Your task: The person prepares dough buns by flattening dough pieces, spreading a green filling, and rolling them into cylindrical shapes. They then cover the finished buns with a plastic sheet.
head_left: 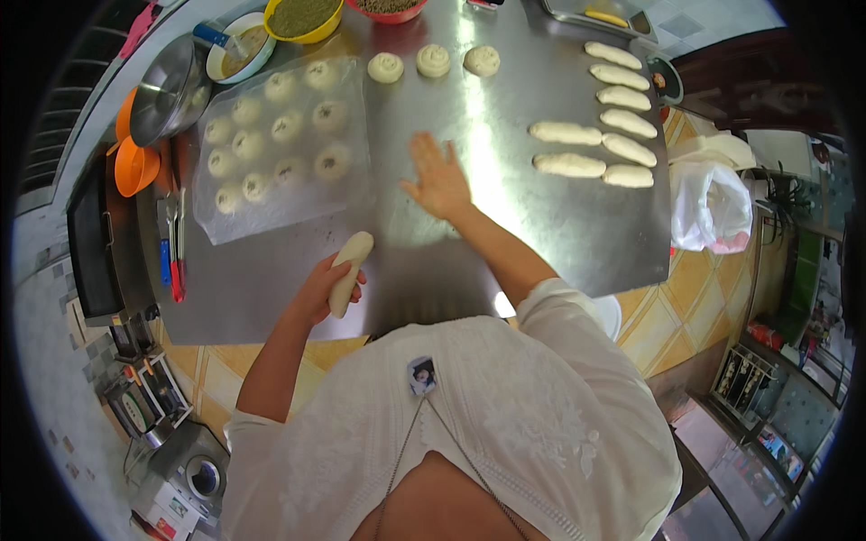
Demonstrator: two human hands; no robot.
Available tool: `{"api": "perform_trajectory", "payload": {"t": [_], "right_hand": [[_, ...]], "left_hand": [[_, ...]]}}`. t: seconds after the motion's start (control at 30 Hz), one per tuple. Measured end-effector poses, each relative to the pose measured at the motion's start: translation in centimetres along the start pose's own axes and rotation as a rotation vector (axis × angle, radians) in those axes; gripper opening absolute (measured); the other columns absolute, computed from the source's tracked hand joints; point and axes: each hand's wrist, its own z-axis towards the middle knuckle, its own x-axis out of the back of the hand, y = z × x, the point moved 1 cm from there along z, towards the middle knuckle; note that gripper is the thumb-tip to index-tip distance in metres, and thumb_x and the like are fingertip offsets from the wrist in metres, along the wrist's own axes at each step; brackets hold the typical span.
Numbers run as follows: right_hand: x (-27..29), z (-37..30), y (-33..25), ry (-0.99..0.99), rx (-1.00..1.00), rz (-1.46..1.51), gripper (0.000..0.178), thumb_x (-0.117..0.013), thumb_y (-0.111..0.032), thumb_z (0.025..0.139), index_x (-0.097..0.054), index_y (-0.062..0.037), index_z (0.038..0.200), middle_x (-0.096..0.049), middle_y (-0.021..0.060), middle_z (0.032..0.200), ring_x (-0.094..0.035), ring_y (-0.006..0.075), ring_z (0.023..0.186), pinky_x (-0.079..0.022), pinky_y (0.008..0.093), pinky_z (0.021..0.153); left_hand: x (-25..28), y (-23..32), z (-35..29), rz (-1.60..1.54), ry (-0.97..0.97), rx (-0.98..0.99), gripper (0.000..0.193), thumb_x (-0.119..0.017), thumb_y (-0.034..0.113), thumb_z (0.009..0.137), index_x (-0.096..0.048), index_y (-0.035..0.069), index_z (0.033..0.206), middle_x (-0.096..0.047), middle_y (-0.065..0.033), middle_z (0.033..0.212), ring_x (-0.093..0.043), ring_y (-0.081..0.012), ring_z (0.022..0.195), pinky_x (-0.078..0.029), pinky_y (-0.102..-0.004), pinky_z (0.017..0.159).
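Note:
My left hand [332, 287] is closed around a pale, elongated piece of dough [353, 267] at the near edge of the metal table [433, 270]. Fingers apart, my right hand [439, 178] is over the middle of the tabletop with nothing in it; whether it touches the metal I cannot tell. Further right lie several dough logs, two of them side by side [566, 165] and the others in a column [626, 121]. Beyond my right hand sit three round, coiled dough pieces [433, 61]. On the left, several round buns [287, 126] show on or under a translucent plastic sheet [212, 194].
A steel bowl [171, 90], an orange bowl [136, 168] and a pale bowl [255, 56] with a blue-handled brush stand at the left edge. Yellow [307, 32] and red [390, 13] bowls are at the far side. Tools with red and blue handles [177, 270] lie near left.

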Motion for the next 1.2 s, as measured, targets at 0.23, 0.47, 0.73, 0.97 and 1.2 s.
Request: {"api": "perform_trajectory", "payload": {"t": [0.23,0.47,0.73,0.97,1.2], "right_hand": [[2.0,-6.6,-2.8,0.265,-0.204,0.32,0.074,-0.059,-0.04,0.087,-0.033,0.0046,0.14,-0.028,0.0226,0.149,-0.022,0.0369,0.14,-0.023,0.0493,0.111],[0.3,-11.9,-3.0,0.168,-0.399,0.059,0.082,-0.061,-0.045,0.085,-0.029,0.005,0.142,-0.025,0.0217,0.151,-0.019,0.0338,0.142,-0.016,0.0534,0.113],[2.0,-16.0,-10.4,0.074,-0.277,0.149,0.095,-0.063,-0.053,0.081,-0.025,0.0096,0.141,-0.018,0.0283,0.151,-0.013,0.04,0.143,-0.017,0.0543,0.112],[-2.2,-9.1,-10.7,0.096,-0.247,0.033,0.096,-0.062,-0.054,0.081,-0.024,0.0094,0.142,-0.019,0.0248,0.152,-0.014,0.0364,0.143,-0.015,0.0526,0.114],[3.2,-13.9,-2.7,0.31,-0.467,0.159,0.084,-0.065,-0.036,0.081,-0.025,0.0009,0.146,-0.022,0.0219,0.152,-0.017,0.0358,0.143,-0.017,0.0485,0.114]], "left_hand": [[3.8,-5.7,-6.9,-0.155,0.137,-0.166,0.038,-0.049,0.026,0.094,-0.043,0.003,0.124,-0.059,-0.0097,0.088,-0.059,-0.0161,0.067,-0.05,-0.0309,0.061],[5.3,-8.6,-8.0,-0.177,0.158,-0.166,0.038,-0.05,0.026,0.093,-0.043,0.001,0.121,-0.059,-0.0108,0.089,-0.059,-0.0174,0.068,-0.05,-0.0318,0.063],[5.4,-8.3,-7.7,-0.224,0.178,-0.234,0.036,-0.051,0.025,0.093,-0.044,0.0,0.118,-0.059,-0.0113,0.09,-0.058,-0.0177,0.069,-0.049,-0.0323,0.065],[5.3,-7.5,-7.1,-0.135,0.196,-0.193,0.035,-0.052,0.025,0.092,-0.045,0.0,0.115,-0.059,-0.0112,0.091,-0.058,-0.0181,0.07,-0.049,-0.0337,0.066],[4.2,-6.4,-5.1,-0.162,0.166,-0.221,0.033,-0.052,0.025,0.093,-0.046,0.001,0.114,-0.059,-0.0112,0.091,-0.058,-0.0183,0.071,-0.049,-0.0342,0.067]]}}
